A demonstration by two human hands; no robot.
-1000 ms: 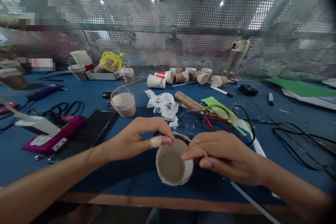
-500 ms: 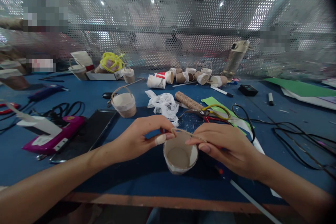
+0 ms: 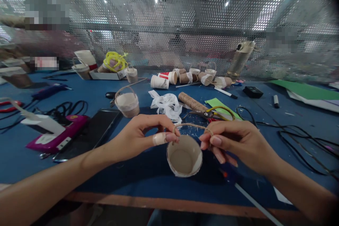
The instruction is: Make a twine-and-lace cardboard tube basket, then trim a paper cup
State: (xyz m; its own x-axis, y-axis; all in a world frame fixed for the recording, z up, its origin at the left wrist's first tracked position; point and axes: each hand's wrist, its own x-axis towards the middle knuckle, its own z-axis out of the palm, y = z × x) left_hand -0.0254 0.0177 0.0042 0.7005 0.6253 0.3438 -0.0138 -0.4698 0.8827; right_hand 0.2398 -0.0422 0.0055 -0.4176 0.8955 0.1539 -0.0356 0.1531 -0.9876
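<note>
A paper cup [image 3: 182,160] stands near the table's front edge, its mouth tilted toward me. Over it arches a short piece of brown twine [image 3: 192,125]. My left hand [image 3: 148,132] pinches the twine's left end by the cup's rim; a bandage is wrapped round one finger. The other end is pinched between thumb and forefinger of my right hand [image 3: 235,141], at the right of the rim. Under the right hand lies a blue glue gun [image 3: 230,173], partly hidden, with a pale stick reaching out toward the front edge.
Behind the cup lie white lace ribbon [image 3: 166,106], a twine spool [image 3: 192,101] and yellow-handled scissors [image 3: 209,113]. A finished small bucket [image 3: 127,105], a dark phone [image 3: 92,132] and a magenta power strip [image 3: 57,137] are on the left. Black cables [image 3: 299,137] run across the right.
The twine has bowed up into an arch, and its right end now bends down at the right hand. My right hand has turned, with its lower fingers showing beneath. The view has shifted slightly.
</note>
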